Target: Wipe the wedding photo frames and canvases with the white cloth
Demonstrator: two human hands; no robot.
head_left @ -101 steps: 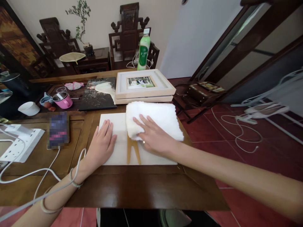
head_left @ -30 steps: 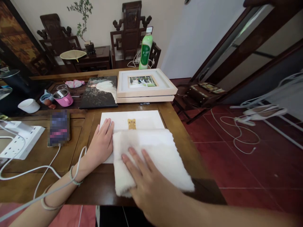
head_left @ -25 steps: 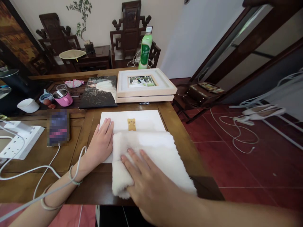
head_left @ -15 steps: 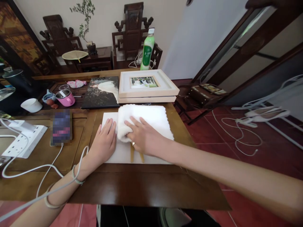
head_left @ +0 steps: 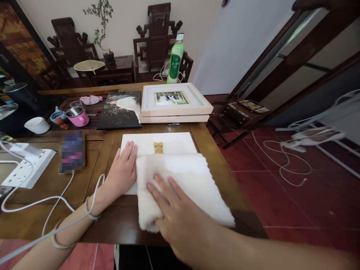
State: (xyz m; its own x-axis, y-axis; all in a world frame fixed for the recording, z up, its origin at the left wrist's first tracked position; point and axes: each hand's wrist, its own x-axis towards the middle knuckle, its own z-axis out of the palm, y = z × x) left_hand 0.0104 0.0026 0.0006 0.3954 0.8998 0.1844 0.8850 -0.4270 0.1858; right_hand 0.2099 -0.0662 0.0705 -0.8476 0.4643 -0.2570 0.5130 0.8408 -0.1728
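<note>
A white flat board [head_left: 165, 142], the back of a frame with a small wooden stand piece [head_left: 158, 147], lies on the wooden table [head_left: 112, 221]. My left hand [head_left: 122, 172] rests flat and open on the board's left edge. My right hand [head_left: 171, 210] lies flat with fingers stretched out on a fluffy white towel [head_left: 191, 180]. The towel covers the near half of the board and hangs over the table's front edge.
A stacked light wooden picture frame [head_left: 176, 103] and a dark photo print [head_left: 119, 110] lie behind the board. A green bottle [head_left: 174, 58], pink mug [head_left: 78, 116], white bowl [head_left: 37, 125], phone [head_left: 72, 151] and power strip [head_left: 26, 167] with cables stand around. Carved chairs stand behind.
My right hand slid the towel from the far part of the board back to its near edge. My left hand stayed put on the board.
</note>
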